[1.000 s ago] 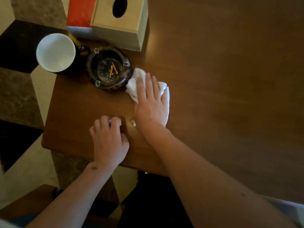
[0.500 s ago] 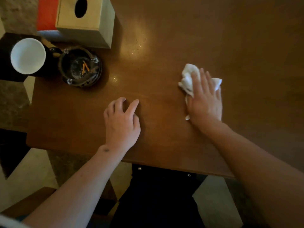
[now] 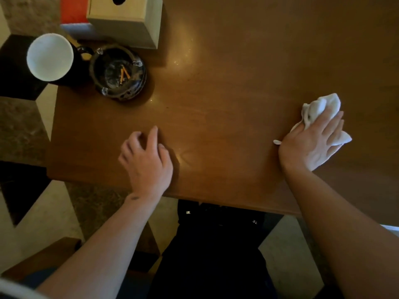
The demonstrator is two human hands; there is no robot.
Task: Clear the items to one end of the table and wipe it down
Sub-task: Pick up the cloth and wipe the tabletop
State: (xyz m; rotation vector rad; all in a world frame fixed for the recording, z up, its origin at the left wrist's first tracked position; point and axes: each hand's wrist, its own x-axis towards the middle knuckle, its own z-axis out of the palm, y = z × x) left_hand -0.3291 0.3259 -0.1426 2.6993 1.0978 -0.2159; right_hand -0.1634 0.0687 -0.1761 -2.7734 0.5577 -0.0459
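Note:
On the brown wooden table [image 3: 226, 87], my right hand [image 3: 311, 143] presses flat on a crumpled white cloth [image 3: 319, 108] toward the right side, the cloth sticking out past my fingers. My left hand [image 3: 146, 160] rests near the front edge with its fingers loosely curled and nothing in it. At the far left end stand a dark mug with a white inside [image 3: 50, 58], a dark glass ashtray [image 3: 118, 75] with orange butts, a beige tissue box [image 3: 127, 20] and an orange-and-white box [image 3: 72, 16] behind it.
The table's left edge [image 3: 53, 126] drops to a patterned floor of dark, tan and cream tiles. Its front edge runs just above my dark trousers [image 3: 216, 244]. A wooden seat corner [image 3: 47, 253] shows at lower left.
My right hand has slid the cloth from beside the ashtray rightward across the table. My left hand shifted a little right and curled its fingers.

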